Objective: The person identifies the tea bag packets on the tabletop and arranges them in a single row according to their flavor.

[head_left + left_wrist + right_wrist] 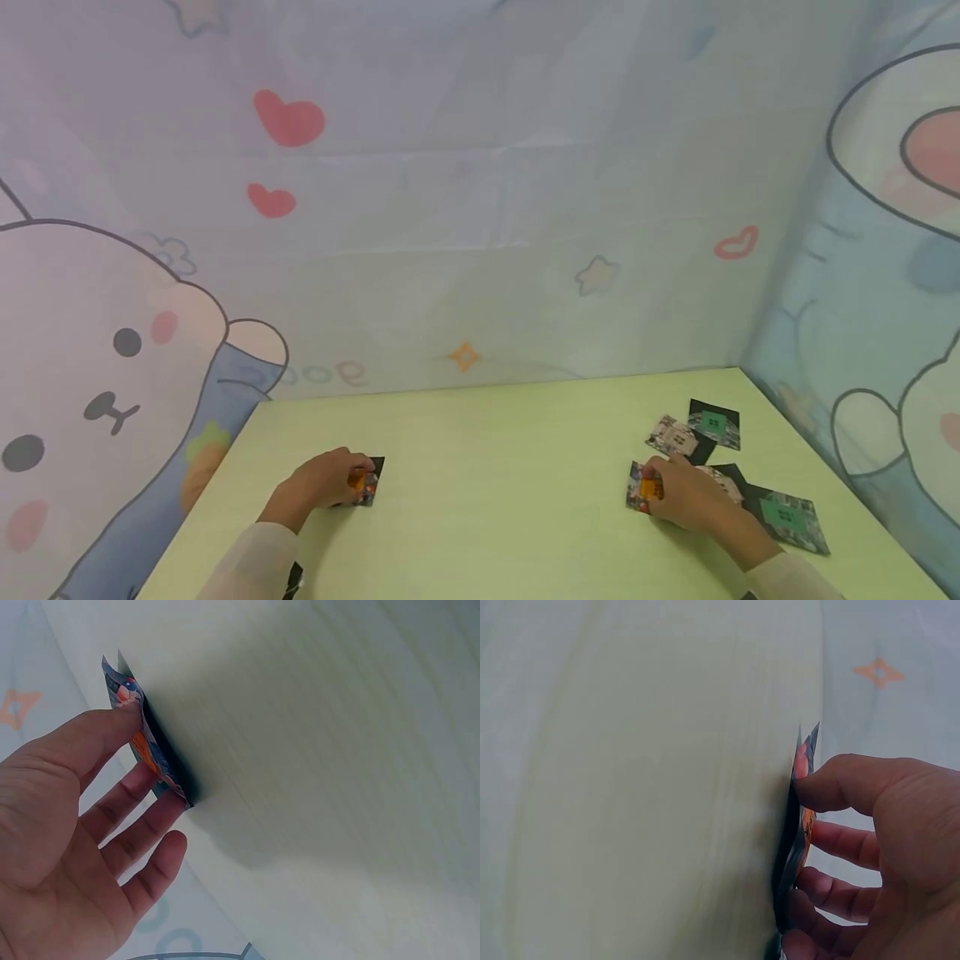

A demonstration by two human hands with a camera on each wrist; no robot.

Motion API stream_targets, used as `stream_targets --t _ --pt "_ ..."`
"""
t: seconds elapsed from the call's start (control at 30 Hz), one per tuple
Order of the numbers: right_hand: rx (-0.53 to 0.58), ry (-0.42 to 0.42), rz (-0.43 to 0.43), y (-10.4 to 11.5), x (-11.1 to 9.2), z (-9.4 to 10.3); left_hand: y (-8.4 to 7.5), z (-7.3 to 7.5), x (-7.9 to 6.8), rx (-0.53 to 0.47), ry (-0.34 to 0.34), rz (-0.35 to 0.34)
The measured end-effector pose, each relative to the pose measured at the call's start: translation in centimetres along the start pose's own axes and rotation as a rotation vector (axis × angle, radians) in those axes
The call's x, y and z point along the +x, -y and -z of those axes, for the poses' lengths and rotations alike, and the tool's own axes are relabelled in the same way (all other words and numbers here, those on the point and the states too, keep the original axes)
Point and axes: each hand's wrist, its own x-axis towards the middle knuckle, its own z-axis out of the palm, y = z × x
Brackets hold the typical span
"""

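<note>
At the left of the table, my left hand (324,483) pinches a small flat packet with an orange label (371,485). In the left wrist view the thumb lies on that packet's printed face (147,742), with fingertips along its edge close over the table. My right hand (693,493) grips a similar orange-labelled packet (637,492) on the right side. Seen from the right wrist, the thumb presses near the top of this packet (804,825), and the other fingers curl in at its side. Much of each packet is hidden by fingers.
Beyond the right hand lie a green-labelled packet (715,423) and a beige-labelled packet (672,437), overlapping. Another beige one (724,482) and a green one (787,518) lie beside the right wrist. A printed cloth (480,208) hangs behind the pale green table (495,483).
</note>
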Motion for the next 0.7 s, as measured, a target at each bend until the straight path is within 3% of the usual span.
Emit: stream_targets --t 0.7 --pt "0.003 0.011 0.030 0.17 0.84 -0.19 0.58 -0.58 0.06 -0.028 -0.024 0.014"
